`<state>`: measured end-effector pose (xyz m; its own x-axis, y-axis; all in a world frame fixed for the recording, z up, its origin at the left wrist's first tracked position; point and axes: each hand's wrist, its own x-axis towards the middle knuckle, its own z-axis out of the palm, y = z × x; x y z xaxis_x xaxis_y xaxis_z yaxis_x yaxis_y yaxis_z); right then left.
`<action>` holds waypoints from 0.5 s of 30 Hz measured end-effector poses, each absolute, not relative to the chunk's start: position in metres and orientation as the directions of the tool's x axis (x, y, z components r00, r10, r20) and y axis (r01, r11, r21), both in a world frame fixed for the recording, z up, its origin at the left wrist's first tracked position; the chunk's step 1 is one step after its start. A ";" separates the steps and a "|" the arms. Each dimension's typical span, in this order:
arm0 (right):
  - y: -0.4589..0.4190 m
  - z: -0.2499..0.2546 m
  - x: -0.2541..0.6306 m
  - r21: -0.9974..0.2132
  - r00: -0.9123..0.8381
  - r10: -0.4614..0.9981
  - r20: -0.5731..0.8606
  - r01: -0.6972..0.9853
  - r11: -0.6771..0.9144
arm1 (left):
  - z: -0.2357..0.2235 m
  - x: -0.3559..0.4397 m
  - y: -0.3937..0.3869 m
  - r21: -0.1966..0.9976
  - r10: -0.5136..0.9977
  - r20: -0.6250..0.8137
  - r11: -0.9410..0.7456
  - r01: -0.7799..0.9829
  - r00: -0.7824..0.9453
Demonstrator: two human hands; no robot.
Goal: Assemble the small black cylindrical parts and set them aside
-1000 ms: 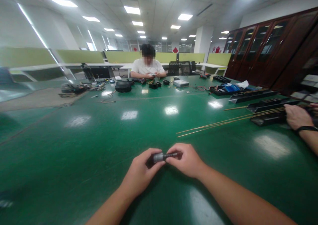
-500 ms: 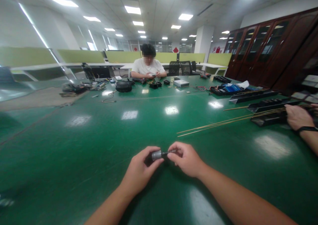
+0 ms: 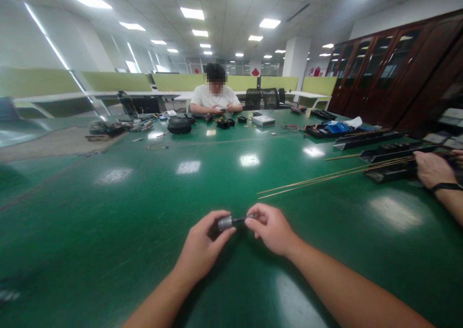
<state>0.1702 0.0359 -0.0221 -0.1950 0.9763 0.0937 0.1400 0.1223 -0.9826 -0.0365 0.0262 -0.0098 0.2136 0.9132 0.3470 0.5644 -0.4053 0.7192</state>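
Observation:
A small grey metal cylinder (image 3: 225,222) with a thin dark shaft (image 3: 240,218) sticking out to the right is held just above the green table (image 3: 119,222). My left hand (image 3: 202,246) is closed round the cylinder's body. My right hand (image 3: 271,227) pinches the far end of the shaft between thumb and fingers. Both hands meet near the table's front edge, at the middle of the view.
Thin brass rods (image 3: 325,177) lie on the table to the right, reaching to black trays (image 3: 390,171). A co-worker's hand with a black wristband (image 3: 432,171) rests at those trays. Another person (image 3: 216,96) sits at the far side among small parts and tools (image 3: 181,124).
Both hands with the cylinder have shifted slightly up and away from me. My right fingers have slid along the shaft, showing more of it.

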 end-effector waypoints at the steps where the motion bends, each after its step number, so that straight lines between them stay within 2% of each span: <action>1: 0.036 -0.022 0.170 -0.986 -0.194 0.977 0.087 0.126 0.113 | -0.009 -0.036 0.026 0.722 0.914 0.348 -0.404 0.562 0.211; 7: 0.039 -0.024 0.170 -0.996 -0.172 0.982 0.078 0.019 0.082 | -0.006 -0.035 0.026 0.719 0.915 0.348 -0.400 0.568 0.203; 12: 0.048 -0.027 0.175 -0.945 -0.084 0.994 0.065 -0.324 0.035 | -0.007 -0.039 0.029 0.762 0.948 0.302 -0.304 0.572 0.102; 15: 0.051 -0.027 0.175 -0.904 -0.061 0.998 -0.002 -0.427 -0.028 | -0.010 -0.043 0.034 0.848 0.968 0.252 -0.221 0.481 0.001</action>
